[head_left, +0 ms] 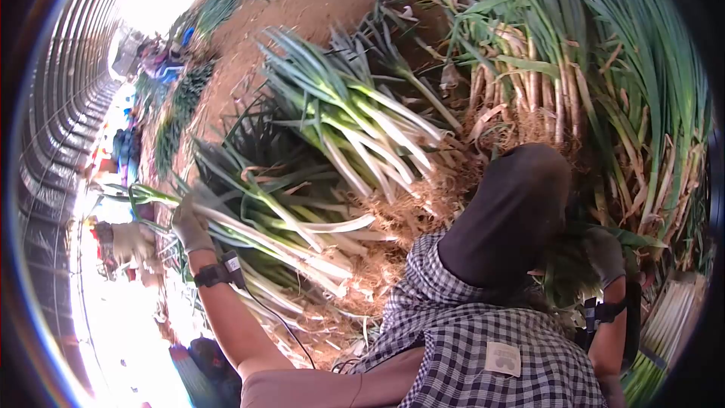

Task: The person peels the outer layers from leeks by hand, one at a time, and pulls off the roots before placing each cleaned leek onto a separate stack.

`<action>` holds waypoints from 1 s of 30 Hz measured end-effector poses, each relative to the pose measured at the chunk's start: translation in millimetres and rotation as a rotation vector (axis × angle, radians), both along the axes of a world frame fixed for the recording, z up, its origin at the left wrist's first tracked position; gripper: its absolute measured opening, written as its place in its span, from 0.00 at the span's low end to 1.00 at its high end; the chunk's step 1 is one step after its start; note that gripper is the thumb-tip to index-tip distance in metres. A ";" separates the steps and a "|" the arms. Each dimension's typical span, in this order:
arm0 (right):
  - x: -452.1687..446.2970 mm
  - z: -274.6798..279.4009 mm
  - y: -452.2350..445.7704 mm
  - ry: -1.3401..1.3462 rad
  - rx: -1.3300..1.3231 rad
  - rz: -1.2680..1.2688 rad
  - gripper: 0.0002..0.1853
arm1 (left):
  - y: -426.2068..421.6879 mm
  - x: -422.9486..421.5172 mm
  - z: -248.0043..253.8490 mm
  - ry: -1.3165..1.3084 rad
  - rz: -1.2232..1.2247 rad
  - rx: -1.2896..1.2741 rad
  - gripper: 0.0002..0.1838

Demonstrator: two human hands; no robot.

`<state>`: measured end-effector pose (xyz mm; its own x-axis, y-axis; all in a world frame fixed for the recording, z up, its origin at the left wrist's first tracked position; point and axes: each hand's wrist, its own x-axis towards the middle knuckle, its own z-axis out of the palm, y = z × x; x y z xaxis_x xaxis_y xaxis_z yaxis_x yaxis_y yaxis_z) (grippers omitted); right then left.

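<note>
Long green onions with white shanks and brown roots lie heaped in front of me. My left hand [190,228], in a pale glove, is closed around the leafy part of a green onion [291,257] at the left edge of the heap. Its white shank points toward my knee, over other stalks. My right hand [604,255], in a grey glove, is low at the right beside my knee, close to a few green leaves [634,239]. Shadow hides its fingers, so I cannot tell whether it holds anything.
Another person's gloved hand [134,243] is just left of mine. Upright onion bunches [529,68] stand behind my bent knee [506,211], with more at the right [657,106]. Trimmed onions [664,332] lie at lower right. Farther off, a person [160,64] is beside more onions.
</note>
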<state>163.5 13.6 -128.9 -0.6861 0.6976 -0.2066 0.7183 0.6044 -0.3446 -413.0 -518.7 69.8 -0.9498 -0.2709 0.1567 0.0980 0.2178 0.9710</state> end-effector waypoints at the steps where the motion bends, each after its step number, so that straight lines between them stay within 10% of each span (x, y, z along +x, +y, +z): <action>1: -4.1 0.8 0.6 0.002 -0.012 0.017 0.12 | -18.6 7.7 4.2 -0.039 0.035 -0.009 0.09; 11: 1.9 -28.1 4.1 -0.043 0.054 0.152 0.13 | -191.9 19.0 -27.0 0.026 0.170 -0.172 0.12; 15: 15.9 -48.5 10.8 -0.003 0.016 0.131 0.15 | -232.0 27.2 -41.1 -0.057 0.367 -0.874 0.13; 19: 21.1 -30.3 10.4 -0.101 0.071 0.161 0.14 | -223.1 19.9 -31.9 -0.060 0.280 -0.714 0.12; 24: -3.4 20.8 13.7 0.143 -0.087 -0.012 0.14 | -53.8 -66.1 -25.2 0.070 -0.400 -0.204 0.14; 30: -39.0 37.8 45.3 0.350 -0.073 -0.146 0.16 | 376.1 155.4 35.6 0.307 -0.946 -0.014 0.16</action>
<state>124.4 58.8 -91.1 -0.6183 0.7853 -0.0308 0.6266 0.4689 -0.6226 -257.6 -142.6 105.4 -0.6916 0.5810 0.4291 0.4836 -0.0688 0.8726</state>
